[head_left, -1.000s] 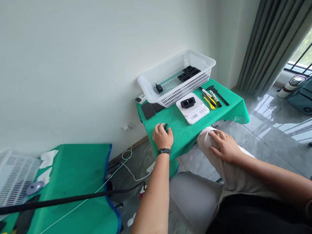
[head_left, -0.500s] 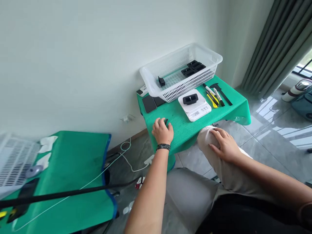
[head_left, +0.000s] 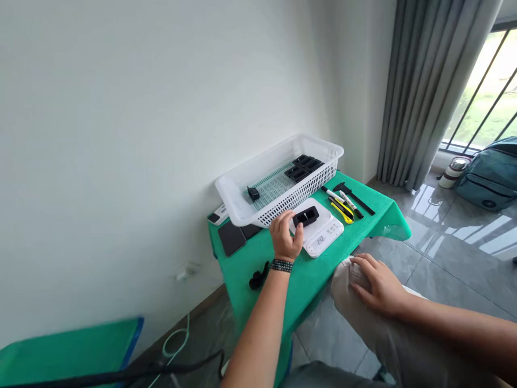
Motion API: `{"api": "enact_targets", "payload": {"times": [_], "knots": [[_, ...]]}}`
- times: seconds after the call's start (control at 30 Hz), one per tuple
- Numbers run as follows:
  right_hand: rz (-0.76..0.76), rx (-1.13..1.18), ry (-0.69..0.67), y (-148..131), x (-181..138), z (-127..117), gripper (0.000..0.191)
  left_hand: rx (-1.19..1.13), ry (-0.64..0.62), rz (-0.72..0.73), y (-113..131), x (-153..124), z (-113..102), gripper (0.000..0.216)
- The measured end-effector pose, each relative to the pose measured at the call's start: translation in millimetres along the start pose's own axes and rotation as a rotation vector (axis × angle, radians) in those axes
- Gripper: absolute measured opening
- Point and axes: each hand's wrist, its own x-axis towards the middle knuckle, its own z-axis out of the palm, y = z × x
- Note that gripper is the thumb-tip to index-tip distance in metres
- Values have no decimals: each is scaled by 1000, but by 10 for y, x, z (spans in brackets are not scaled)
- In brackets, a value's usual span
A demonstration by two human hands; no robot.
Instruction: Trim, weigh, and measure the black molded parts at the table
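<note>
My left hand [head_left: 286,237], with a beaded bracelet on the wrist, hovers at the left end of a black rectangular part [head_left: 306,216]. Thumb and fingers are curved and apart, and I see no grip on the part. The part lies on a white digital scale [head_left: 326,237] on the small green table [head_left: 299,280]. A small black piece [head_left: 257,278] lies on the cloth behind that wrist. My right hand [head_left: 377,285] rests flat on my knee, fingers spread.
A white mesh basket [head_left: 242,213] behind the scale holds several black parts [head_left: 302,166] and one small one [head_left: 253,193]. Markers, a yellow cutter [head_left: 343,208] and a caliper [head_left: 355,196] lie right of the scale, dark phones [head_left: 231,237] left. Backpack [head_left: 488,178] by the curtain.
My left hand left the small black piece on the cloth and moved right and forward to the part on the scale. The view swung up and right. My right hand stayed on my knee.
</note>
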Motion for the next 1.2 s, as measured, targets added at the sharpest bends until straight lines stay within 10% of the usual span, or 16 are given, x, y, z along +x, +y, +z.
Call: {"api": "enact_targets", "payload": {"times": [0.4,0.77,1.2], "knots": [[21,-147,325,41,306,-11,38,-155,-166,-168,-148,-143,55,41],[238,-137,349,348,1003,135,51,-121,-209,-276,-44,-129,14,19],[246,-227,348,454,1068,146,64,-86,-173,-309,-136,-191,75,18]]}}
